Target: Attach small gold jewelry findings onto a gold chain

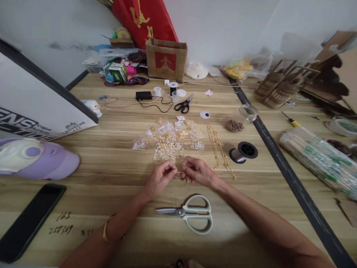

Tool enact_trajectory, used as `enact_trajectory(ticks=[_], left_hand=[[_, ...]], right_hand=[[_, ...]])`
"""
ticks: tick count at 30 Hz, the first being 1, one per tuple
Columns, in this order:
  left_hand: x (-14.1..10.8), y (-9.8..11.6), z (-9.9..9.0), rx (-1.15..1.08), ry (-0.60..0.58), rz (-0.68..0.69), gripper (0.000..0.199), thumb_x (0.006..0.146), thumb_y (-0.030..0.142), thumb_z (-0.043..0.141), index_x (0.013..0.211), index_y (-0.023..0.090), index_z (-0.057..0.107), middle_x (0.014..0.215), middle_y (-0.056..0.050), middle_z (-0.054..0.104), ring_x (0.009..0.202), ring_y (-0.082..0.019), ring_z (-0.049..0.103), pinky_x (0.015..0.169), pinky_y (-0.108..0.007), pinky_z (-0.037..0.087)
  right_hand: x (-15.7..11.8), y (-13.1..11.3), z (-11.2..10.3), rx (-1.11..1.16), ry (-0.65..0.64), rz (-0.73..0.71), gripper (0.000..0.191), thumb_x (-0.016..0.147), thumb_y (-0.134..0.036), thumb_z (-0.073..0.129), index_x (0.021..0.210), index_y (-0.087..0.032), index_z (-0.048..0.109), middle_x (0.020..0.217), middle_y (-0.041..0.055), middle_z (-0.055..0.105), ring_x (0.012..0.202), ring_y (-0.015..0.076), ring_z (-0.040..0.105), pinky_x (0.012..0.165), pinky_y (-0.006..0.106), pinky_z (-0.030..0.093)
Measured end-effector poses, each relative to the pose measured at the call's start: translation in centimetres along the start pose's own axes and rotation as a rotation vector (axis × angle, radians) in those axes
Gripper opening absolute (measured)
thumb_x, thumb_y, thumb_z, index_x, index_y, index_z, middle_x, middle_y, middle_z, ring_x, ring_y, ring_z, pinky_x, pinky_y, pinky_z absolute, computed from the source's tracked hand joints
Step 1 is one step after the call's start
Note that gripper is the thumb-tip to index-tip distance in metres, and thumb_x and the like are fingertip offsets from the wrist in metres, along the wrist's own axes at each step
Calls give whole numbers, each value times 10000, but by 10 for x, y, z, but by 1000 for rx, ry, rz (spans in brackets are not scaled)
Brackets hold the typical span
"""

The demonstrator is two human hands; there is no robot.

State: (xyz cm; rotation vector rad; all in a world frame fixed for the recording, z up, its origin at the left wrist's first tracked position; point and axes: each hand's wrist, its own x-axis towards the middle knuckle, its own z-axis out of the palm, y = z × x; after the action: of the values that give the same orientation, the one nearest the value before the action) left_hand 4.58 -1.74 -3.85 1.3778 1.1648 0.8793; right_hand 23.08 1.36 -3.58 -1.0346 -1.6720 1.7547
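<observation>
My left hand (pixel 164 177) and my right hand (pixel 196 170) meet over the table, fingers pinched. A tiny shiny gold-and-silver piece (pixel 179 172) spans the gap between the fingertips; its exact kind is too small to tell. Just beyond lies a loose heap of small silver and gold beads (pixel 168 149), with small clear bags (pixel 165 128) of findings behind it. Nearer me, grey-handled scissors (pixel 190 213) lie with blades pointing left. Right of my right hand are gold-coloured chains (pixel 217 149) and a black spool of fine wire (pixel 242 152).
A clear jar of coloured beads (pixel 240 119) lies tipped at the right. Black scissors (pixel 184 104) and small spools (pixel 173 88) sit farther back. At left are a phone (pixel 29 222), a purple-and-white object (pixel 45 160) and a large white box (pixel 36 94). Packaged sticks (pixel 318 158) lie far right.
</observation>
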Motion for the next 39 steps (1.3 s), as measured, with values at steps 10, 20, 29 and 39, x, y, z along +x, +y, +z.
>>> enact_trajectory(ticks=[10,20,29,39], left_hand=[[1,12,-3,-69,-38,-29,159,759,285,617,701,141,584,657,1,563,642,-120,515,626,-227,412],[2,4,-1,-18,-3,166,104,720,210,656,658,137,616,807,-60,606,791,-166,574,700,-259,442],[2,4,2,-49,47,189,90,704,172,669,643,137,614,761,-51,617,747,-151,588,649,-239,462],[0,6,6,-73,94,236,81,698,138,685,654,136,616,749,-44,641,726,-141,614,663,-239,499]], right_hand=[[0,-2,0,79,-48,22,299,835,-447,562,819,-160,479,664,18,649,476,90,587,390,165,438],[1,-3,2,73,-57,29,254,834,-396,559,814,-160,468,644,0,629,435,67,546,348,137,385],[0,-2,1,53,-57,-3,199,856,-346,531,820,-162,466,649,0,624,436,66,542,352,136,380],[0,0,2,27,-58,-15,207,873,-361,510,828,-165,462,631,-6,621,415,66,529,353,142,378]])
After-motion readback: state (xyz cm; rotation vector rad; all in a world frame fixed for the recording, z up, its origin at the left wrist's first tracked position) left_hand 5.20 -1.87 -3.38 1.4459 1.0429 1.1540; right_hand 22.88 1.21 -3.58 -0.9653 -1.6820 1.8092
